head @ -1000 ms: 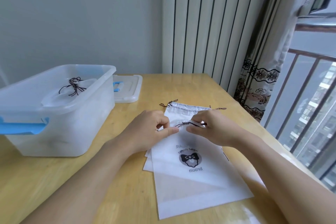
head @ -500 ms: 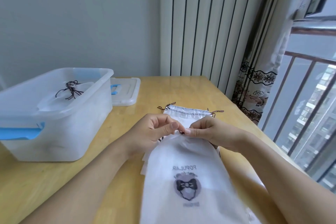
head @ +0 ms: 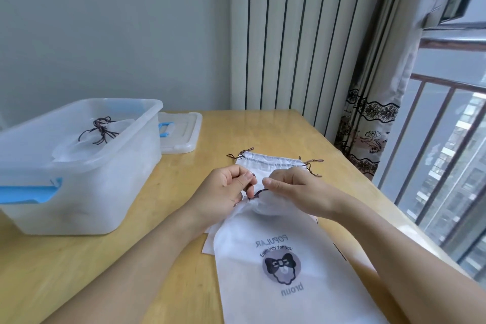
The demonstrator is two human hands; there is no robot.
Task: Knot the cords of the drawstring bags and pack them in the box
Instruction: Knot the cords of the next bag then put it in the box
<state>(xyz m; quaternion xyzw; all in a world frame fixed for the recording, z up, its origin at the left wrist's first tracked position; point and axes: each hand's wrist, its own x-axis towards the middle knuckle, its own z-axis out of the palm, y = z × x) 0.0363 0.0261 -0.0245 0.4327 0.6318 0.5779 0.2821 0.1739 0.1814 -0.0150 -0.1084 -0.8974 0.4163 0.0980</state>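
Observation:
A white drawstring bag [head: 278,265] with a bow-tie print lies lifted toward me, its mouth gathered tight. My left hand [head: 223,192] and my right hand [head: 292,189] pinch its dark cord [head: 259,193] just above the gathered mouth. Beneath it another white bag [head: 265,163] lies flat on the table, cord ends sticking out at both corners. The translucent plastic box [head: 110,181] with blue latches stands at the left; inside it lies a bag with knotted cords [head: 101,130].
The box's lid [head: 184,134] with a blue handle lies on the wooden table [head: 263,129] behind the box. A striped radiator panel and a patterned curtain stand at the back right. A window with railing runs along the table's right edge.
The top bag was pulled toward me and its mouth cinched shut. Both hands rose slightly and now pinch the cord above the gathered opening.

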